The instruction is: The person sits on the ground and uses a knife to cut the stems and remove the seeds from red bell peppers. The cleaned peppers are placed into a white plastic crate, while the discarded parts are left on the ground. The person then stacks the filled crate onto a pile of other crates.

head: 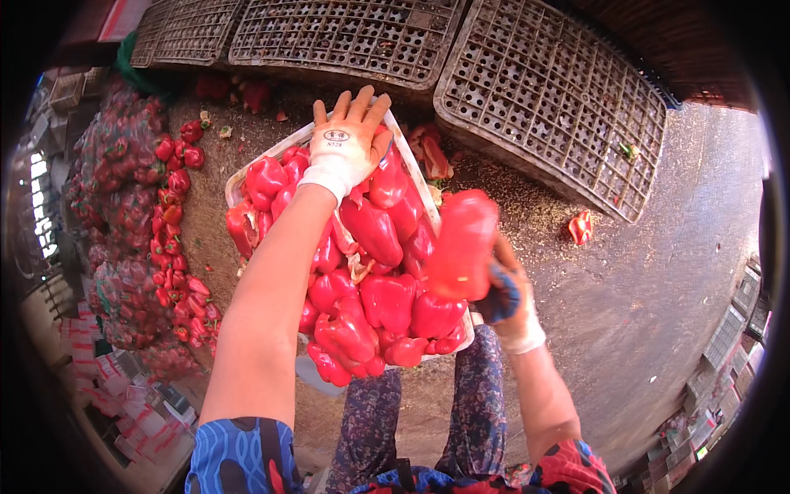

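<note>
Before me stands a pale plastic crate [412, 153], heaped with red bell peppers [371, 231]; several rise above its near rim. My left hand [345, 139], in a white and orange work glove, rests with fingers spread at the crate's far end, over the rim and the peppers there. At the crate's right side, my gloved right hand [509, 296] grips a large red bell pepper [464, 244], blurred by motion. Its fingers are partly hidden behind that pepper. Some peppers in the heap look cut open, with pale insides showing.
Upturned, dirty plastic crates [555, 105] line the far side. Net bags of red peppers [123, 228] stand at left, beside a row of loose peppers [170, 247]. A pepper piece [580, 227] lies on the seed-strewn concrete floor [617, 321]. Flattened printed cartons [133, 401] lie lower left.
</note>
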Tool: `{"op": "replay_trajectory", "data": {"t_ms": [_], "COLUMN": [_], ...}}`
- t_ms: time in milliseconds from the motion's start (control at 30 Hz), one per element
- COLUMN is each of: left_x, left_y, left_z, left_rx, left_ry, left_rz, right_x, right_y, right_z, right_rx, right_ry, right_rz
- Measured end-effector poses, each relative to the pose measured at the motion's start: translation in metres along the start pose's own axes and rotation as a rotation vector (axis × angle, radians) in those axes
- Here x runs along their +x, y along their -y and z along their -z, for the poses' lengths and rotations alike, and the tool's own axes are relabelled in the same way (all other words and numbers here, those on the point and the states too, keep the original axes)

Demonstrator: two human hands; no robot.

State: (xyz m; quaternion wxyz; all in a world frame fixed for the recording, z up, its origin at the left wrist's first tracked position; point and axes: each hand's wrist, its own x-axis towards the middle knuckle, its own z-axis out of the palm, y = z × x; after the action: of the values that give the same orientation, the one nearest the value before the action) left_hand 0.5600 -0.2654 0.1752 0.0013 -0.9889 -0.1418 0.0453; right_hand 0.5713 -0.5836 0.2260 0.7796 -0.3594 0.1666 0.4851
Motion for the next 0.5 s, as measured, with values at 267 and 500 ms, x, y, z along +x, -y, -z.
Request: {"op": "replay_trajectory", "data": {"t_ms": [267, 500], "left_x": [-0.008, -0.008], "left_y": [0.001, 0.001], "left_z": [0.002, 0.002], "left_rx": [-0.023, -0.115], "left_ry": [-0.068, -0.137], "left_rz": [0.042, 0.049], "right_x": [0.05, 0.051], "right_y": [-0.063, -0.077], "right_z": [-0.02, -0.031], "right_rx": [-1.218, -1.633], "right_ry": [-0.093, 0.018], "right_rz": [0.697, 0.667]}}
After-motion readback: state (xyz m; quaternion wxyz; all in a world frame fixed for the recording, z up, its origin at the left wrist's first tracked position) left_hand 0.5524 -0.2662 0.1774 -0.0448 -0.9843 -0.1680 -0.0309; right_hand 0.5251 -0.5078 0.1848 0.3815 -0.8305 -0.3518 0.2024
